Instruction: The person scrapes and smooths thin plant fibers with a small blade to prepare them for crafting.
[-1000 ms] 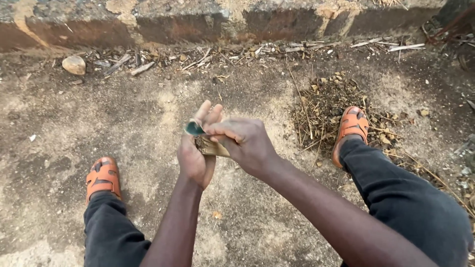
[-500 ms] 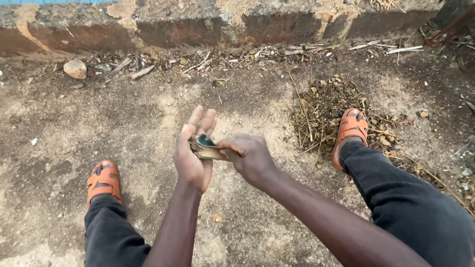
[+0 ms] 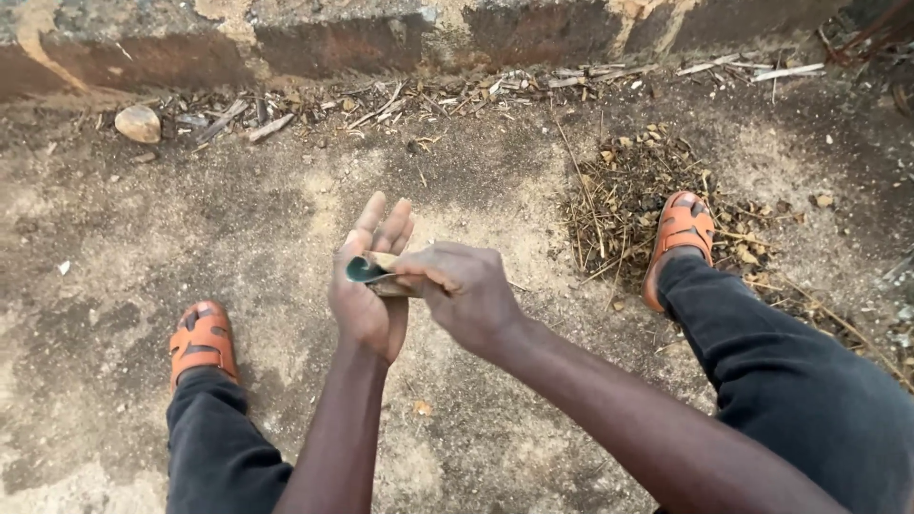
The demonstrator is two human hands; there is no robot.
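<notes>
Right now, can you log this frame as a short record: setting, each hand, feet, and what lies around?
setting: bare dirt ground below a worn wall
left hand: open, fingers up, a small curled strip lying against the palm
right hand: pinching the strip's other end
feet: orange sandals, dark trousers
around: stone, twigs along the wall, dry litter pile

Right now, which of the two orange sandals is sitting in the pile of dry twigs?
The right-foot sandal, at the picture's right: it rests on the dry twig pile. The left-foot sandal stands on bare ground.
</notes>
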